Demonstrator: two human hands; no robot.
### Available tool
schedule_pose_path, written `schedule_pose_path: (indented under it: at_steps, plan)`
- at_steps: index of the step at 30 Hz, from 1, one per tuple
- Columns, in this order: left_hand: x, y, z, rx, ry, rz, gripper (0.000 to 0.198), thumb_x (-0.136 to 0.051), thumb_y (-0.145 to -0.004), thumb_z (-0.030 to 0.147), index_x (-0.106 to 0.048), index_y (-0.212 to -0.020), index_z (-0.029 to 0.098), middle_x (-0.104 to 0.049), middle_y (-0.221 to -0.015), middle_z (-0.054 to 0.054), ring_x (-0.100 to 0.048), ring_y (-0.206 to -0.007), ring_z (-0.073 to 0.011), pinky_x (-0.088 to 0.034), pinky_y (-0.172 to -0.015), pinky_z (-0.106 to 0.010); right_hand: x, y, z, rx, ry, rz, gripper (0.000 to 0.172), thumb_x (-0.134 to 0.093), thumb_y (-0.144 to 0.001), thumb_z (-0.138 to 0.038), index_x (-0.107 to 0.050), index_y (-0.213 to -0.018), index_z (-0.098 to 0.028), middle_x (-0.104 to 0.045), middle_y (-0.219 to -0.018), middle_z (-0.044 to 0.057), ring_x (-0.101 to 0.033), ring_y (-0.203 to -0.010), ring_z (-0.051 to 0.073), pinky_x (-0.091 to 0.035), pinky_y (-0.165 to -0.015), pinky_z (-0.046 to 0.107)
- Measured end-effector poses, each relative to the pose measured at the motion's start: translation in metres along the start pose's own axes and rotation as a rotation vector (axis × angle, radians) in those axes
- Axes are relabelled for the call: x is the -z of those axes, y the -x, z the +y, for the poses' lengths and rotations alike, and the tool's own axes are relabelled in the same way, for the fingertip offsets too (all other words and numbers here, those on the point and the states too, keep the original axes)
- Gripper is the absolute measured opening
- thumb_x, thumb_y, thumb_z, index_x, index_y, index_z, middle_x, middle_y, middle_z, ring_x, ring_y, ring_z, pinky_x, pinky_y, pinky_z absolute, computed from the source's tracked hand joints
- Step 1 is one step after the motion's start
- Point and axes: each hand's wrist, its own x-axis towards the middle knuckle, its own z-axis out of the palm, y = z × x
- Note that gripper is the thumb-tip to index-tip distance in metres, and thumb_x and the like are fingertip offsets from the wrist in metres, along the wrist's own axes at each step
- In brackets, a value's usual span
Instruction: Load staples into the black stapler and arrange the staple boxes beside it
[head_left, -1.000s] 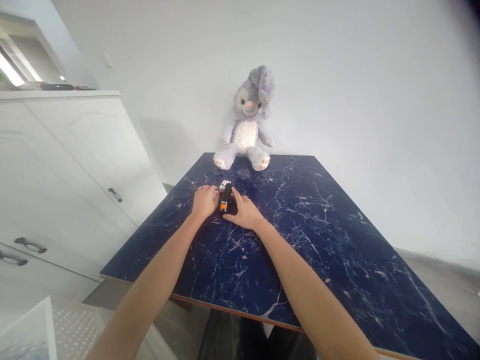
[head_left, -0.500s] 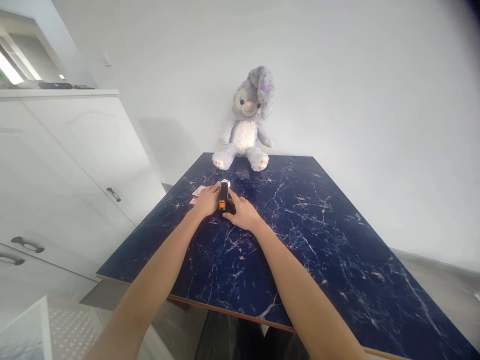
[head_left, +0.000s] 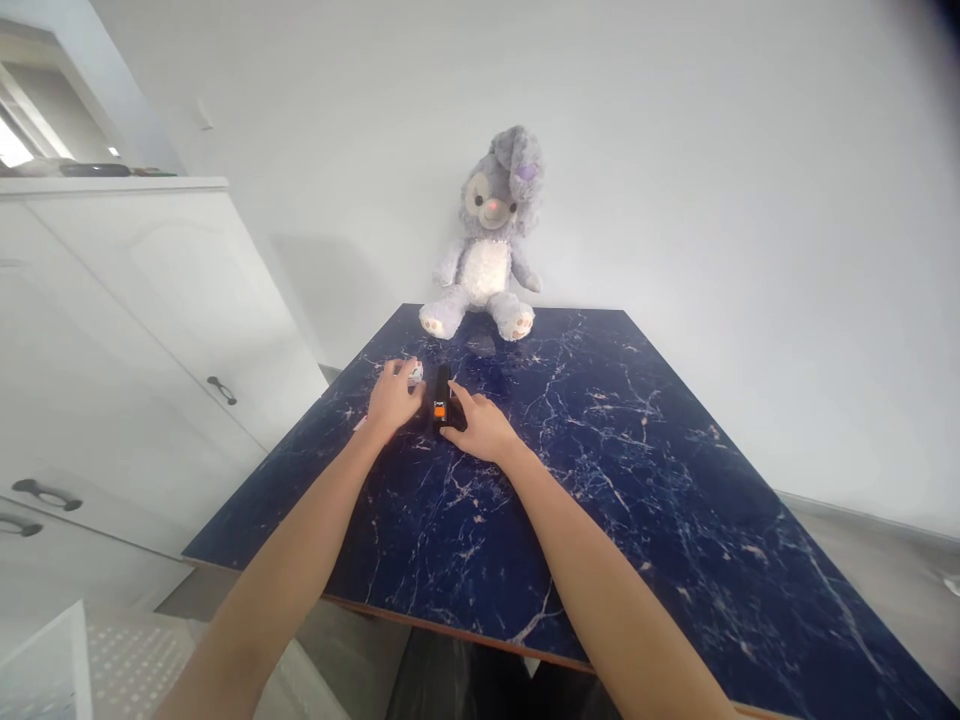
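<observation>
My left hand (head_left: pixel 391 402) is closed, with a small white card (head_left: pixel 416 373) with dark and reddish marks at its fingertips. A bit of another white-and-red card (head_left: pixel 361 424) shows beside the left wrist, mostly hidden by it. Just right of the left hand, a narrow black stapler (head_left: pixel 442 385) with an orange label lies on the dark blue table (head_left: pixel 600 480), pointing away from me. My right hand (head_left: pixel 482 425) grips it from the right, index finger and thumb against its side. The other right fingers are partly hidden.
A grey plush rabbit (head_left: pixel 487 265) sits at the table's far edge against the white wall (head_left: pixel 712 180). White cabinets (head_left: pixel 150 330) with dark handles stand on the left. At the lower left is a pale perforated surface (head_left: pixel 139 650).
My left hand has moved left, away from the stapler, and the white card from the stapler's far end has gone with it. My right hand stays at the stapler.
</observation>
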Motion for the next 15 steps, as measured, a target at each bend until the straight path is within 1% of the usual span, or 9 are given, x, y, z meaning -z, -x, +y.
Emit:
schedule_pose_path:
  at_steps: [2, 3, 4, 6, 8, 11, 13, 15]
  plan:
    - [0.000, 0.000, 0.003, -0.027, -0.032, -0.021, 0.059, -0.051, -0.092, 0.040, -0.046, -0.148, 0.023, -0.050, -0.147, -0.016, -0.048, -0.130, -0.0400, -0.039, -0.106, -0.054, 0.000, 0.000, 0.000, -0.005, 0.002, -0.002, 0.085, -0.067, -0.085, -0.039, -0.026, -0.157, -0.019, -0.065, -0.126, 0.012, -0.057, -0.115, 0.027, -0.040, -0.101, 0.039]
    - [0.001, 0.001, 0.005, -0.057, -0.041, -0.049, 0.057, -0.051, -0.092, 0.040, -0.049, -0.146, 0.023, -0.053, -0.145, -0.015, -0.045, -0.132, -0.0415, -0.037, -0.106, -0.056, -0.001, 0.000, 0.001, -0.003, 0.004, 0.000, 0.085, -0.067, -0.085, -0.039, -0.026, -0.156, -0.019, -0.065, -0.125, 0.012, -0.057, -0.115, 0.027, -0.040, -0.100, 0.038]
    - [0.002, 0.002, 0.008, -0.092, -0.041, -0.075, 0.053, -0.051, -0.093, 0.040, -0.053, -0.143, 0.024, -0.058, -0.140, -0.015, -0.044, -0.132, -0.0416, -0.036, -0.106, -0.057, -0.001, 0.000, 0.001, 0.002, 0.005, 0.005, 0.085, -0.067, -0.085, -0.039, -0.026, -0.156, -0.020, -0.065, -0.124, 0.012, -0.057, -0.114, 0.027, -0.041, -0.100, 0.038]
    - [0.005, 0.004, 0.013, -0.129, -0.033, -0.100, 0.045, -0.047, -0.094, 0.039, -0.060, -0.135, 0.024, -0.068, -0.124, -0.014, -0.048, -0.128, -0.0394, -0.037, -0.105, -0.055, -0.002, 0.000, 0.002, 0.018, 0.005, 0.015, 0.084, -0.067, -0.085, -0.038, -0.026, -0.156, -0.020, -0.065, -0.125, 0.012, -0.058, -0.113, 0.026, -0.041, -0.100, 0.038]
    - [0.011, 0.007, 0.017, -0.081, -0.059, -0.091, 0.042, -0.044, -0.096, 0.040, -0.062, -0.130, 0.023, -0.072, -0.114, -0.014, -0.053, -0.121, -0.0377, -0.039, -0.101, -0.052, -0.003, 0.000, 0.003, 0.024, 0.007, 0.023, 0.084, -0.068, -0.085, -0.038, -0.026, -0.156, -0.020, -0.065, -0.125, 0.012, -0.058, -0.113, 0.026, -0.040, -0.100, 0.038]
    - [0.023, 0.009, 0.016, 0.066, -0.169, -0.093, 0.047, -0.045, -0.094, 0.047, -0.061, -0.129, 0.020, -0.067, -0.121, -0.017, -0.055, -0.120, -0.0396, -0.044, -0.096, -0.051, -0.004, -0.001, 0.004, 0.024, 0.003, 0.020, 0.084, -0.068, -0.085, -0.039, -0.026, -0.156, -0.019, -0.064, -0.125, 0.014, -0.058, -0.112, 0.027, -0.041, -0.100, 0.040]
    - [0.031, 0.011, 0.013, 0.128, -0.211, -0.176, 0.052, -0.050, -0.090, 0.052, -0.060, -0.129, 0.019, -0.065, -0.124, -0.020, -0.059, -0.115, -0.0399, -0.047, -0.092, -0.048, -0.005, -0.001, 0.005, 0.029, -0.005, 0.021, 0.085, -0.068, -0.085, -0.039, -0.026, -0.156, -0.019, -0.065, -0.124, 0.013, -0.058, -0.111, 0.027, -0.041, -0.100, 0.040]
    - [0.037, 0.013, 0.012, 0.121, -0.205, -0.284, 0.053, -0.056, -0.086, 0.050, -0.060, -0.128, 0.019, -0.065, -0.120, -0.020, -0.065, -0.105, -0.0377, -0.050, -0.087, -0.045, -0.006, -0.002, 0.007, 0.038, -0.012, 0.028, 0.085, -0.068, -0.084, -0.039, -0.026, -0.156, -0.019, -0.066, -0.123, 0.012, -0.058, -0.111, 0.027, -0.042, -0.100, 0.040]
